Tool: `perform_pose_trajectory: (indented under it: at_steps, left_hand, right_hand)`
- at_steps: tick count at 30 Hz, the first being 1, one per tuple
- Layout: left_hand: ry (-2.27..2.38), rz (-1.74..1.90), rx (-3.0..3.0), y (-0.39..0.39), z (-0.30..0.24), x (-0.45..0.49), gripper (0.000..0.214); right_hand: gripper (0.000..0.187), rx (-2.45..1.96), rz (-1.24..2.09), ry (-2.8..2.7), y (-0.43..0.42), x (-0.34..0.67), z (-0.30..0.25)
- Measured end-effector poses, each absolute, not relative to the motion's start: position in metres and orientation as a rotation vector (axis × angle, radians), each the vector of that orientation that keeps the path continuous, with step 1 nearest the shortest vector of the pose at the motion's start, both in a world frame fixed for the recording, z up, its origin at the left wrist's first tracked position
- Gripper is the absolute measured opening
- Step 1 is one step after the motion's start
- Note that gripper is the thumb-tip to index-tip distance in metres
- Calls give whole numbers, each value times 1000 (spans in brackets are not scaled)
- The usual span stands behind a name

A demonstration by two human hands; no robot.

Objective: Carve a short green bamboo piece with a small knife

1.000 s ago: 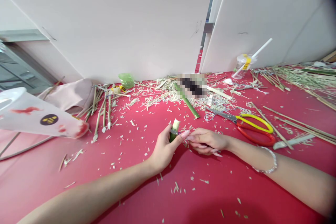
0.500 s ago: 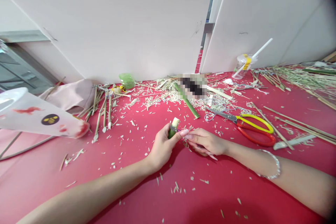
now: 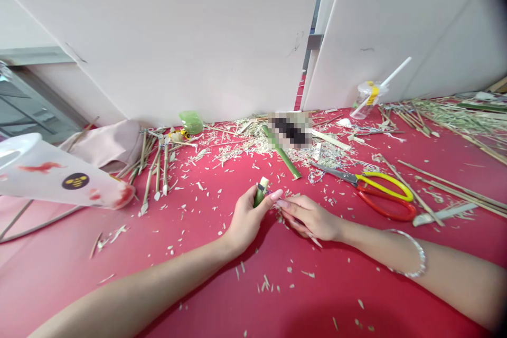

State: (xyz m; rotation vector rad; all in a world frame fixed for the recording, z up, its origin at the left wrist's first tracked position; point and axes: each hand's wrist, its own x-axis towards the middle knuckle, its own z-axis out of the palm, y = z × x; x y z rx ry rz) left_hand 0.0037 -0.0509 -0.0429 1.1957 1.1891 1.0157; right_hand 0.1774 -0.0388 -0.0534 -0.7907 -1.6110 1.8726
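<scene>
My left hand is closed around a short green stalk with a pale cut top; a dark band shows near that top. Its thumb reaches toward my right hand, whose fingers are pinched together right beside it. What the right fingers hold, if anything, is too small to make out. A white beaded bracelet circles the right forearm. Beyond the hands lies a longer green stalk. To the right rest open scissors with one yellow and one red handle.
The red table is strewn with pale shavings. A white cup leans at the left, before a pinkish cloth. A clear cup with a straw stands far right, near thin sticks. White panels line the back.
My left thumb has lifted slightly, and the stalk in that hand has turned a little. The right wrist has shifted slightly, with its bracelet. Everything on the table stays put.
</scene>
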Motion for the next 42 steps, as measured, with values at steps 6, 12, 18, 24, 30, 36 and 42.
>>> perform_pose_trajectory:
  at_steps: [6,12,18,24,30,36,42]
  left_hand:
    - [1036,1017,1115,-54,-40,4,37]
    - [1043,1023,1148,-53,-44,2,38]
    - [1176,1008,1235,-49,-47,0,44]
    - [1214,997,1258,-51,-43,1,45]
    - [1102,1003,1193,-55,-45,-1,39]
    - [1028,1036,1183,-56,-50,-1,37]
    - [1006,1009,1210,-57,-53,-2,35]
  right_hand:
    - [47,-761,1921,-1557,-39,177,-53]
    - [47,-737,1975,-1529,-35,178,-55]
    - [50,-741,1912,-1546,-37,178,-56]
    - [48,-730,2036,-1504,-33,181,-58]
    - [46,-582,2275,-1494,-22,188,-55]
    - [48,-522,2380,-1541,-15,192,-53]
    - [49,-526,2388,-1570,-14,193,-51]
